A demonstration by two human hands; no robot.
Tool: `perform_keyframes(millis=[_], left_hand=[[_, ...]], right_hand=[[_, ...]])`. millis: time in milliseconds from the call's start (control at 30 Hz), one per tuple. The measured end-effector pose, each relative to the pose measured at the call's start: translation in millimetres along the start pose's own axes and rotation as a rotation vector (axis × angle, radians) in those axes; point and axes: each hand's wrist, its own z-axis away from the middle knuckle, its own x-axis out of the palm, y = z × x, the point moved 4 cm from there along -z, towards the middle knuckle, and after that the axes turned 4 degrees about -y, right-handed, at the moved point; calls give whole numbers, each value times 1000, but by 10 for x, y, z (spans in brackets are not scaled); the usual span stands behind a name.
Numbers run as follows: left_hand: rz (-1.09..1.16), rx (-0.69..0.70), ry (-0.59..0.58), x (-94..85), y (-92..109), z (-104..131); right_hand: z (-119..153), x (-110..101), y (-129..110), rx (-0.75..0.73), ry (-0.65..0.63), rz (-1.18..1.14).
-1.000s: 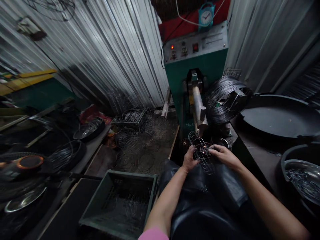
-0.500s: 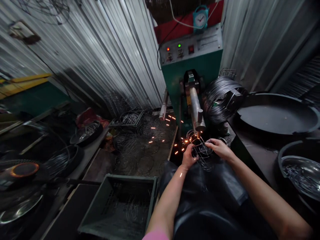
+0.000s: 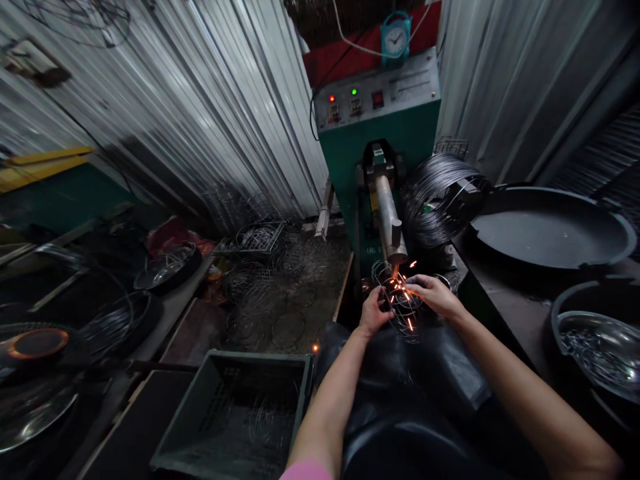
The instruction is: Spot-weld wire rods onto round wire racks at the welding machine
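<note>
A round wire frame [image 3: 407, 308] is held between my hands, under the electrode arm [image 3: 390, 217] of a green spot-welding machine [image 3: 380, 133]. Orange sparks spray where the arm's tip meets the wire. My left hand [image 3: 374, 312] is closed on the frame's left side, thumb and fingers around the wire. On the right side, my right hand [image 3: 435, 295] pinches at the frame near the tip; whether it grips the frame itself or a small loose piece of wire is too small to tell. A dark apron covers the lap below.
A coil of wire [image 3: 443, 200] stands right of the arm, beside a wide black pan [image 3: 555, 227]. A metal bowl [image 3: 605, 350] of small metal pieces sits at the right. Lower left is a green crate [image 3: 173, 427] with wire pieces; wire rings [image 3: 290, 330] lie beyond it.
The sparks have shifted from flying leftward to clustering over the wire frame between my hands. Both hands stay at the frame, nearly unmoved. The view has shifted slightly.
</note>
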Motion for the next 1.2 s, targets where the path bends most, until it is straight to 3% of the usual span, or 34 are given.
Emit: perform_keyframes(millis=[100,300,367,667,833,1200], left_hand=[[32,-35,-15,-14,26,30],[-3,-37,15,-23,28,72],[-10,-52,37,-21,35,75],[131,-166,73,-8,47,10],[210,-229,86,4,-42,-60],[252,-244,124,15,-70,-56]], right_hand=[[163,-63,140,63,30,-18],[569,-256,695,183,58,-62],[616,-278,761,190,78,-66],[219,-93,187,50,-16,-14],[42,-62,117,33,-28,5],[-17,-44,32,6,-10,72]])
